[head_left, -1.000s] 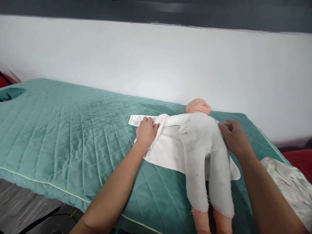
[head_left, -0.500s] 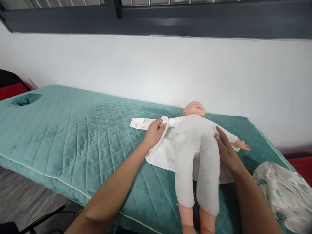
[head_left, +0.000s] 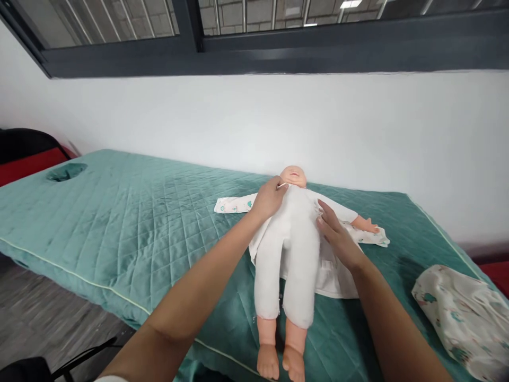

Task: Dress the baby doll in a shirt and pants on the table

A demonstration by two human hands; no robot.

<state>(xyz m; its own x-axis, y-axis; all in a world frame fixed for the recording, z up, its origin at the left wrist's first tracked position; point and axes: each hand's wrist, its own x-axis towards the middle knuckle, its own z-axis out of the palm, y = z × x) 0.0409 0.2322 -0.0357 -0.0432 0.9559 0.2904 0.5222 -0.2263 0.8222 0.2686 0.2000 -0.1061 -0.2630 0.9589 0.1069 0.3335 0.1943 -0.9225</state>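
A baby doll (head_left: 296,233) with a soft white cloth body lies on its back, feet toward me. Spread under it is a baby shirt (head_left: 336,276), white inside with small green prints on its sleeves. My left hand (head_left: 269,199) pinches the shirt's edge by the doll's shoulder, just below the head. One printed sleeve (head_left: 234,205) stretches out flat on that side, and the doll's arm there is hidden. Against the doll's other side rests my right hand (head_left: 338,233), fingers extended and apart. Beyond it, the doll's bare hand (head_left: 366,224) lies over the second sleeve.
The doll lies on a green quilted massage bed (head_left: 159,212) with a face hole (head_left: 67,172). A folded printed cloth (head_left: 463,321) sits near the right edge. Behind runs a white wall (head_left: 199,122) below a dark window frame (head_left: 318,58). Red-and-black items stand at the far left.
My left hand has carried the shirt edge inward to the doll's shoulder. The doll appears further left and its feet now show, as the view has shifted. My right hand stays at its side.
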